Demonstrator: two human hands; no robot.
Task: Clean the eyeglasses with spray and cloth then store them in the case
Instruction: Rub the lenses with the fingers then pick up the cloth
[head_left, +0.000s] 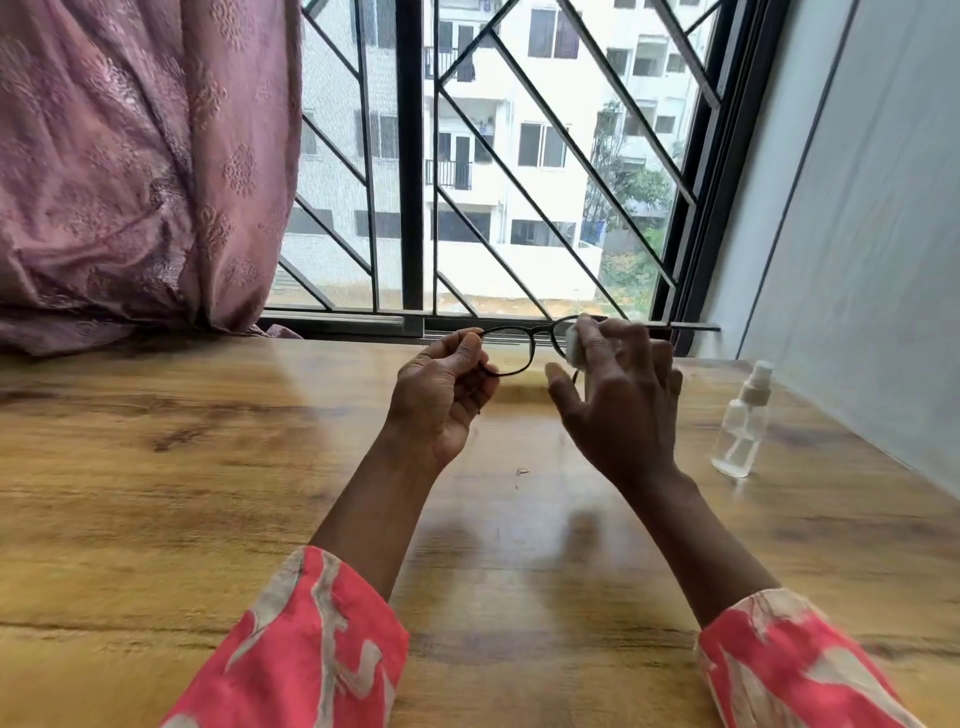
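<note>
Bottle (742, 422) stands right of hands, on table (156, 493).

A wooden table (156, 467) with a glossy, streaked grain fills the lower part of the view, spreading out below and to every side of where the grip is. Just beyond the grip, along the table's far edge, runs a window (410, 156) with a dark frame and a black metal grille (550, 156) of slanted bars. Through it, well beyond the grip, stands a white apartment building (478, 88) with balconies, and green trees (628, 192) to its right. Far left of the grip hangs a bunched pink curtain (130, 166) with a woven floral pattern, its hem resting on the table. To the right rises a plain pale wall (857, 208).
</note>
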